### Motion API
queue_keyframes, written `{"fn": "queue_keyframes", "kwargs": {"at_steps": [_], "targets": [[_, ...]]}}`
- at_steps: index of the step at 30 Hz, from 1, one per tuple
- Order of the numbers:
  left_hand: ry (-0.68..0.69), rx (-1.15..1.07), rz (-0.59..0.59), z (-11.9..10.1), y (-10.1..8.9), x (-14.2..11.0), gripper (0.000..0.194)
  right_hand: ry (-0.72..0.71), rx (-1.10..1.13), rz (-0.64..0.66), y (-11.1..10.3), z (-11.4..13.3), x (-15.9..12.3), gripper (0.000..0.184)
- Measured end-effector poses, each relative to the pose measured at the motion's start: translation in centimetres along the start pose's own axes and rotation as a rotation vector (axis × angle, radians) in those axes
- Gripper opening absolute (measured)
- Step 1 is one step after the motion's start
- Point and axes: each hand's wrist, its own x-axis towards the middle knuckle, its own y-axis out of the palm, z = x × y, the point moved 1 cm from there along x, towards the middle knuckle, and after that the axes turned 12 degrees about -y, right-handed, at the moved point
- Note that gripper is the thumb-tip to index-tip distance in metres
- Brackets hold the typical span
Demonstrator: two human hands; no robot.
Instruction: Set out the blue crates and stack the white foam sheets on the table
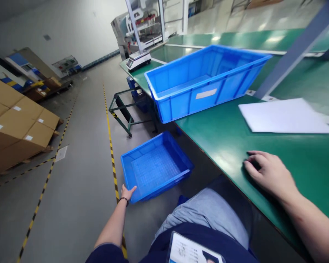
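Observation:
My left hand (127, 191) reaches down to the floor and touches the near corner of an empty blue plastic crate (155, 166); its fingers are partly hidden behind the rim, and a dark bracelet sits on the wrist. My right hand (268, 171) rests palm down on the green table (227, 138), fingers loosely curled, with nothing in it. A larger blue crate (205, 80) stands on the table's corner, overhanging the edge slightly.
A white sheet (283, 116) lies on the table at right, beside a grey post (296, 51). A scale (138, 59) sits further back. A green metal frame (126, 109) stands beside the table. Stacked cardboard boxes (16, 124) are at left, past yellow-black floor tape (111, 146).

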Motion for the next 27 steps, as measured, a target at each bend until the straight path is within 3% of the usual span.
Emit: {"fn": "queue_keyframes", "kwargs": {"at_steps": [3,7,11,15,18,20,24,27], "targets": [[0.120,-0.076,-0.164,-3.1,-1.5,-1.7,0.066,0.044,0.146,0.026,-0.9,0.1,-0.5,0.023],[0.514,-0.213,-0.256,-11.0,-2.2,-7.6,0.054,0.082,0.181,0.019,-4.8,1.5,-3.3,0.021],[1.202,-0.471,-0.289,-19.5,-1.6,-19.6,0.048,0.114,0.176,0.113,-9.2,3.8,-9.4,0.017],[1.750,-0.502,-0.029,-24.6,0.3,-33.4,0.041,0.308,0.184,0.154,-12.4,5.7,-18.1,0.014],[2.069,-0.423,0.171,-26.3,2.3,-41.9,0.036,0.510,0.139,0.063,-13.9,6.8,-25.1,0.014],[2.229,-0.337,0.260,-26.7,3.9,-46.3,0.034,0.663,0.065,-0.019,-14.4,7.5,-29.4,0.016],[2.453,-0.202,0.397,-25.6,6.7,-52.5,0.031,0.922,-0.184,-0.171,-13.8,8.7,-35.8,0.021],[2.593,-0.043,0.554,-23.4,8.1,-55.5,0.031,0.893,-0.358,-0.235,-12.6,9.5,-37.8,0.024]]}}
